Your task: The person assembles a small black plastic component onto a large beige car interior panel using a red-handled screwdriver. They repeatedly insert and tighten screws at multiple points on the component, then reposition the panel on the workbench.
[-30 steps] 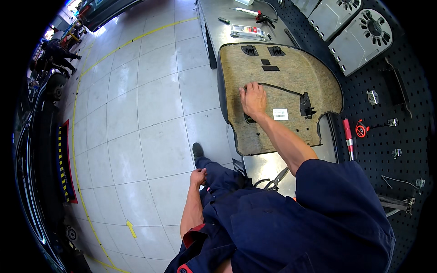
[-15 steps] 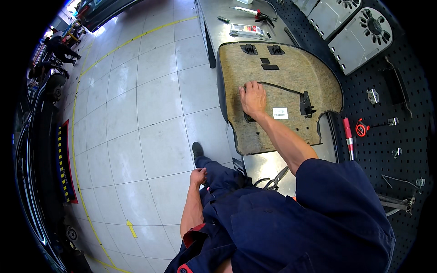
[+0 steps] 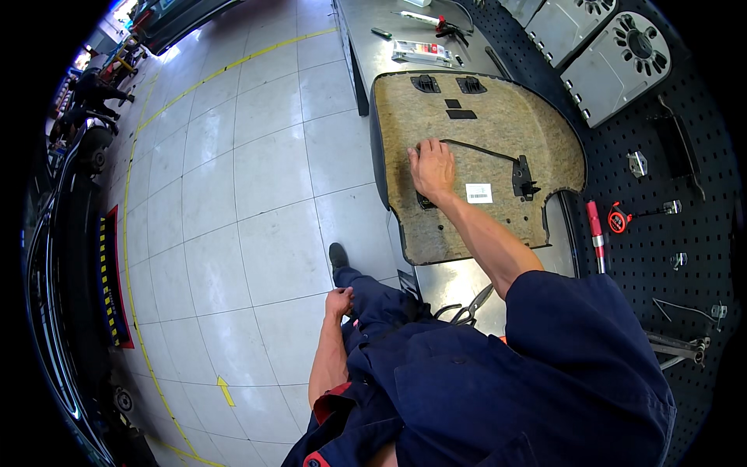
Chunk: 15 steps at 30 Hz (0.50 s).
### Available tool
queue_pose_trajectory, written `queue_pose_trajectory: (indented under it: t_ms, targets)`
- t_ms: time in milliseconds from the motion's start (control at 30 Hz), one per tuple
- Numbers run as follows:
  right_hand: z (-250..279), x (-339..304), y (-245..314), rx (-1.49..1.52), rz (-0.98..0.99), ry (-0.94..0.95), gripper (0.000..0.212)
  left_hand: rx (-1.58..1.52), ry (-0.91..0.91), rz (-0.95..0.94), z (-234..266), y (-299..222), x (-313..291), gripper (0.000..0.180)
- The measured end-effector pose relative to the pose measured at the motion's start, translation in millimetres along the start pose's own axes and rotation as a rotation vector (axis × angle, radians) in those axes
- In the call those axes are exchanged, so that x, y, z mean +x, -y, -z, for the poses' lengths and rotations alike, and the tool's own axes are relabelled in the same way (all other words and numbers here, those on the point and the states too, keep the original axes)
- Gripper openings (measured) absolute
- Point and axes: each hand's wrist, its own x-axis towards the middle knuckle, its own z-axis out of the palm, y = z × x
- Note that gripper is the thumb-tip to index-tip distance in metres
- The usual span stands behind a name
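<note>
My right hand (image 3: 433,167) lies open on a tan, fibrous-backed trim panel (image 3: 537,101), its fingers stretched toward the far side. A thin black strap (image 3: 482,148) runs from beside those fingers to a black bracket (image 3: 522,179) on the panel's right part. Some black fitting (image 3: 424,201) is partly hidden beneath the hand. The white label (image 3: 479,193) sits beside my wrist. Two black clips (image 3: 426,83) and small dark pads (image 3: 461,114) mark the far part of the panel. My left hand (image 3: 338,302) hangs by my trouser leg, its fingers curled, nothing visible in it.
Under the panel is a metal bench (image 3: 362,23) bearing a caulking gun (image 3: 443,27), a clear packet (image 3: 422,53) and large scissors (image 3: 467,310). A black pegboard (image 3: 638,226) with a red-handled tool (image 3: 596,233) stands along the right. Cars and another person (image 3: 97,89) are at far left.
Both of my hands and the panel stay as they were. In the far left background, the other person has shifted slightly.
</note>
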Motion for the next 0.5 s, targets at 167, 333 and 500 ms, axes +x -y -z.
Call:
queue_pose_trajectory:
  t_ms: [167,333,500]
  targets:
    - [-0.8,-0.3,-0.3,0.001,0.007,-0.012,0.031,-0.003,0.007,0.002,-0.3,2.7,3.3,0.033]
    - [-0.9,0.0,0.2,-0.001,-0.005,-0.004,0.031,-0.018,-0.024,-0.004,-1.1,4.4,5.7,0.038]
    - [-1.9,0.3,-0.8,0.002,0.002,-0.018,0.031,-0.026,-0.019,-0.007,-1.0,4.4,4.6,0.038]
